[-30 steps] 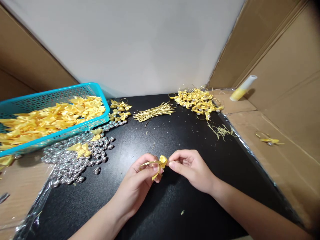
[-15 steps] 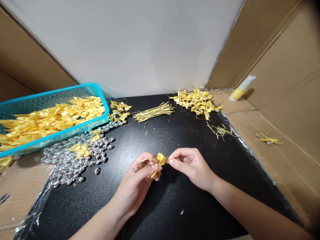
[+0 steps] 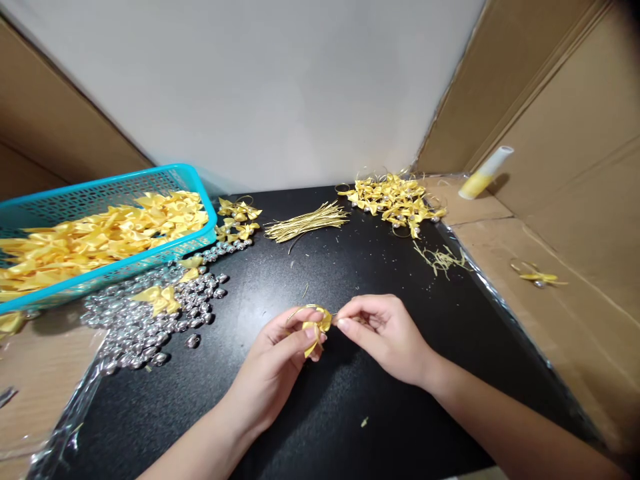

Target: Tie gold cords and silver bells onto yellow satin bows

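Note:
Over the black table [image 3: 350, 280], my left hand [image 3: 273, 370] pinches a small yellow ribbon bow [image 3: 315, 330] with a loop of gold cord [image 3: 305, 310] arching over it. My right hand [image 3: 385, 337] is closed just to the right of the bow, thumb and forefinger pinched on the end of the gold cord. Both hands hover close together near the table's middle front.
A turquoise basket [image 3: 195, 180] of yellow bows stands at the left, beside a spread of silver beads [image 3: 145, 320]. A bundle of gold cords [image 3: 305, 223] and a heap of finished bows [image 3: 395, 200] lie at the back. Cardboard walls and a white-yellow tube [image 3: 485, 173] are at the right.
The gold cord loop has moved from the left of the bow to over its top, and the bow has turned slightly between my fingers. Both hands stayed in place.

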`<state>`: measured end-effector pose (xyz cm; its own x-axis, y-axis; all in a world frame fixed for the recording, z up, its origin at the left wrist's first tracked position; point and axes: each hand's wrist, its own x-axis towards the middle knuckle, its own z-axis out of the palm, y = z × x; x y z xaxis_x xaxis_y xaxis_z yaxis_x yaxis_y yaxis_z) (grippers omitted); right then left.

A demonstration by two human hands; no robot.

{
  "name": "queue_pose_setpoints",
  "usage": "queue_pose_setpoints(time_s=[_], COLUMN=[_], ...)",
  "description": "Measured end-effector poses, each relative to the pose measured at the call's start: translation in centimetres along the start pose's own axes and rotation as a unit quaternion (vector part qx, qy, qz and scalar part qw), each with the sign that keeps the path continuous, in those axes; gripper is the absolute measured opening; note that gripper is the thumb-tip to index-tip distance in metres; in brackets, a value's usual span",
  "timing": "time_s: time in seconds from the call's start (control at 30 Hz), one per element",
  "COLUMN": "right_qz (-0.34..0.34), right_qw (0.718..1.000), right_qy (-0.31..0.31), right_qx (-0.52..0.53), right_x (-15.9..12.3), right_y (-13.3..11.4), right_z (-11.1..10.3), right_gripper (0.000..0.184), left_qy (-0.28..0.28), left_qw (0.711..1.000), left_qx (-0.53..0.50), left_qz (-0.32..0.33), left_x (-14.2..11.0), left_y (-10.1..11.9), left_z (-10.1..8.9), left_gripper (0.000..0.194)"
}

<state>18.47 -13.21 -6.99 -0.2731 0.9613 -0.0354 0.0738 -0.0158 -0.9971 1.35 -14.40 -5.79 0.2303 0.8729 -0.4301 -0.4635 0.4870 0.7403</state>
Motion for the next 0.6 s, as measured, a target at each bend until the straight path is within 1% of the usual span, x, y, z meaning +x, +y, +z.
queue_pose_setpoints(time_s=[0.3, 0.43, 0.6], right_qz=[-0.009, -0.011, -0.012], right_qw=[1.0, 0.999, 0.998], right_qy=[-0.014, -0.03, -0.045], right_qx=[-0.013, 0.014, 0.037], right_x=[-0.02, 0.09, 0.16], right_y=[-0.12, -0.05, -0.04], right_z=[-0.14, -0.09, -0.04], right_gripper=[0.016, 0.015, 0.013], left_qy=[0.001, -0.013, -0.007], left_qw=[1.0, 1.0, 1.0], left_qx=[0.016, 0.017, 0.011], left_qz=[-0.005, -0.003, -0.008], left_x=[-0.02, -0.07, -0.09], left_y=[0.11, 0.07, -0.2], left_z=[0.15, 0.16, 0.03], left_gripper=[0.017, 0.015, 0.018])
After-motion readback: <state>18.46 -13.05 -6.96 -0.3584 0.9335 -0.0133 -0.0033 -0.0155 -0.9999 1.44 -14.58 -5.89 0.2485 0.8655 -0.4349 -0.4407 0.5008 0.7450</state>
